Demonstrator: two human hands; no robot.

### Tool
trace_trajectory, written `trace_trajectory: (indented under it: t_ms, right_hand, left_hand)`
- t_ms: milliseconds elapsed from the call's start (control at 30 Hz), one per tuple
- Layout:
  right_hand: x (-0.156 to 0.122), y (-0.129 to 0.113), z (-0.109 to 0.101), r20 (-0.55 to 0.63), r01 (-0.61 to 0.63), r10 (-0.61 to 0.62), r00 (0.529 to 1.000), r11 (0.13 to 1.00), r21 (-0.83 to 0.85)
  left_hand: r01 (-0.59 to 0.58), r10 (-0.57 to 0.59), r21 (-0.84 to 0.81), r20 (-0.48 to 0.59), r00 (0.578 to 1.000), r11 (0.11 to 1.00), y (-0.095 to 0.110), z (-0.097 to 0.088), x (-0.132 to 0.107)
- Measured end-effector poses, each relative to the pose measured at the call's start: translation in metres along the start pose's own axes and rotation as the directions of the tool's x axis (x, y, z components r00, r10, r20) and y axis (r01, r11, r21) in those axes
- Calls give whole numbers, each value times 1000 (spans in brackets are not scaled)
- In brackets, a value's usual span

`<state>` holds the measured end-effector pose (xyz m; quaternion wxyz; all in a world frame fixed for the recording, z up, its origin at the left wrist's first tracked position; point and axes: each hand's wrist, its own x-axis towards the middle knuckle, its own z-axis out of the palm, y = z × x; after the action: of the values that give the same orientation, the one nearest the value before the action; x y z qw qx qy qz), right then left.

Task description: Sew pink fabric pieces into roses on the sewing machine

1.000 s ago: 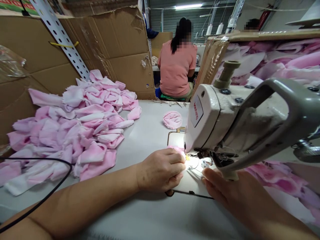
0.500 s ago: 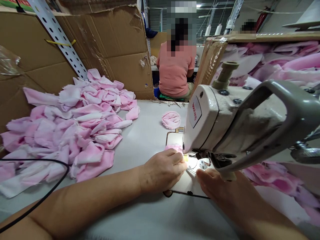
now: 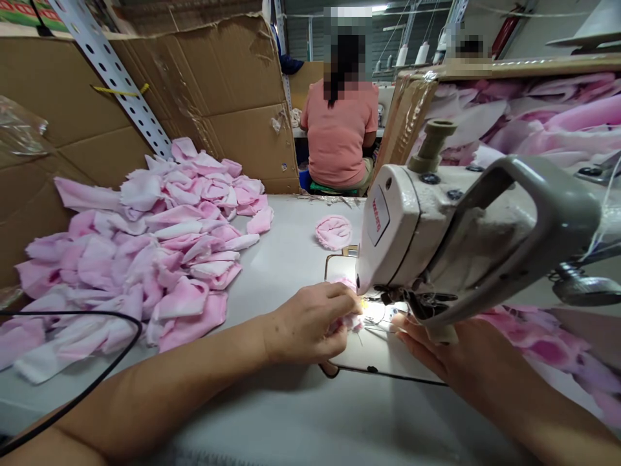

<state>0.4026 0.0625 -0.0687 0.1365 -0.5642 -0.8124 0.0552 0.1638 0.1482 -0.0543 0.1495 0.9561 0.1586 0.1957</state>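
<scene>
My left hand is closed on a small pink fabric piece just left of the needle area of a white sewing machine. Its fingers cover much of the cloth, though pink edges show above and below them. On the other side of the needle, my right hand reaches in under the machine head with fingers stretched out over the lit metal plate. Part of that hand is hidden behind the grey guard, and I see no cloth in it. A round, gathered pink piece lies behind the plate.
A large heap of pink and white cloth pieces covers the left side of the table. Cardboard walls the back left. More pink cloth lies at right. A black cable crosses my left forearm. A person sits ahead, back turned.
My left hand has lifted and curled its fingers around the pink piece, showing more of its lower edge. My right hand has shifted slightly forward and right, its fingers stretching out.
</scene>
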Motion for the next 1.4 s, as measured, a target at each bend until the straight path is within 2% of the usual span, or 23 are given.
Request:
trace_trajectory:
  t_ms: [133,233,333,467,633,733,933,1233,1400]
  right_hand:
    - [2,-3,2,-49,88,-92,995,993,-79]
    - [5,-7,3,-111,98,-110,988,989,-111]
    - [4,-3,2,-115,115,-129,985,985,-125]
    - [1,2,-1,-54,82,-89,995,990,-112]
    - [5,-5,1,-117,122,-133,984,988,-94]
    - [7,-12,2,-110,136,-147,983,985,-105]
    - [7,-17,0,-114,176,-193,974,974,-142]
    - [6,-21,-1,-108,170,-184,977,977,-127]
    - [2,-19,3,-95,138,-148,984,984,-110]
  left_hand:
    - [-1,2,-17,81,997,1000,1,-5,0]
    - [7,0,-48,139,990,999,2,-9,0]
    - [29,-15,-87,164,986,996,2,-11,0]
    - [12,4,-125,131,991,992,1,-11,0]
    - [-4,12,-90,80,997,996,-1,-7,-1]
    - [-18,20,-61,31,999,998,-1,-3,0]
    - [-177,186,99,-87,979,979,-6,6,3]
    - [-161,171,267,-15,985,950,-7,8,6]
    - [-176,181,294,9,983,940,0,11,4]
